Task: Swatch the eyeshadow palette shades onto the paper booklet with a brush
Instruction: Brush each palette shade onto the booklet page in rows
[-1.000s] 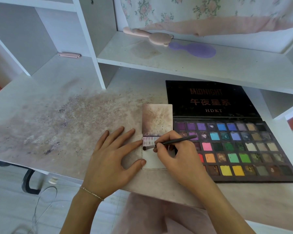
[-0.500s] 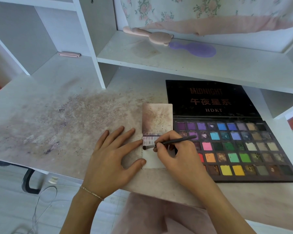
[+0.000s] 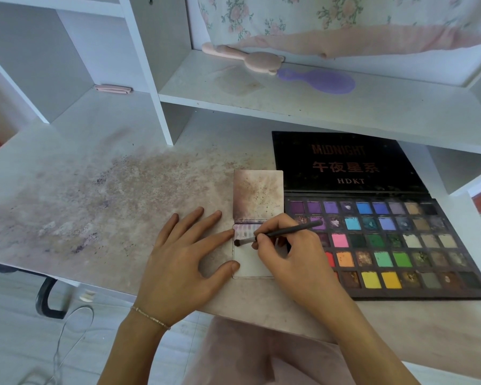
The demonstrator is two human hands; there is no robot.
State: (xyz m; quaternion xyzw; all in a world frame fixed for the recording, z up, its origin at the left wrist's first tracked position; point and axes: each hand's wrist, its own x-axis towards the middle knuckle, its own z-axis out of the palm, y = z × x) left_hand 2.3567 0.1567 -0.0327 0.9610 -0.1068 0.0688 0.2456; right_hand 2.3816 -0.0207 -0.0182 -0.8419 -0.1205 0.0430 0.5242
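A small paper booklet (image 3: 257,195) lies open on the desk, its upper page stained brown, its lower page white with purple swatches along the top. My left hand (image 3: 184,262) lies flat beside it, forefinger and thumb touching its left edge. My right hand (image 3: 292,257) pinches a thin black brush (image 3: 286,232), whose tip rests on the lower page just under the swatches. The open eyeshadow palette (image 3: 400,245) with several coloured pans lies to the right, touching the booklet, its black lid folded back.
The desk top (image 3: 109,195) is smeared with powder stains on the left. A white shelf (image 3: 317,109) overhangs the palette and carries a pink brush (image 3: 250,58) and a purple brush (image 3: 322,80). A pink case (image 3: 113,88) sits at the back left.
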